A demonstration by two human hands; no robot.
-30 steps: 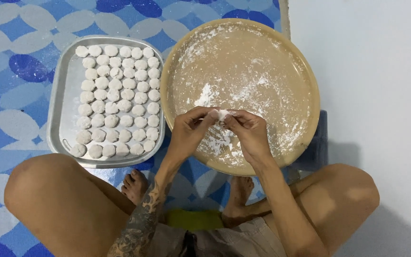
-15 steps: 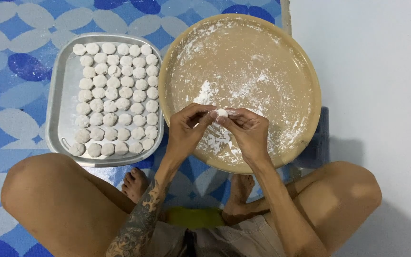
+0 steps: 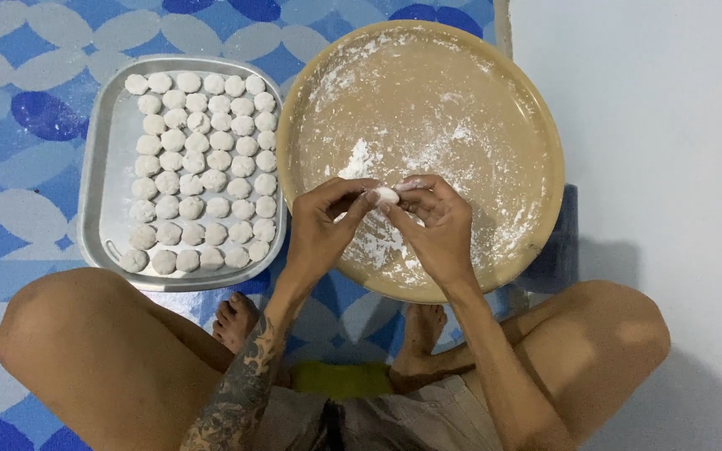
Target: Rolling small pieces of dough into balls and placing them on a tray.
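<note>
Blue patterned floor mat with pale oval shapes lies under everything, and a plain white wall runs down the right side. Largest on the mat is a round tan tray, smooth and shallow-rimmed, dusted unevenly with white flour that lies thickest near the hands. Left of it, just beside its rim, sits a rectangular metal tray with rounded corners, filled with close rows of small floured dough balls, matte and slightly lumpy.

Above the near part of the round tray, the left hand and the right hand meet fingertip to fingertip, both sets of fingers pinched on one small white dough piece, soft-looking and rounded. Shaping such a piece well likely calls for light, even pressure from both sides, turning it little by little so it stays round, with floured fingertips so nothing sticks.
</note>
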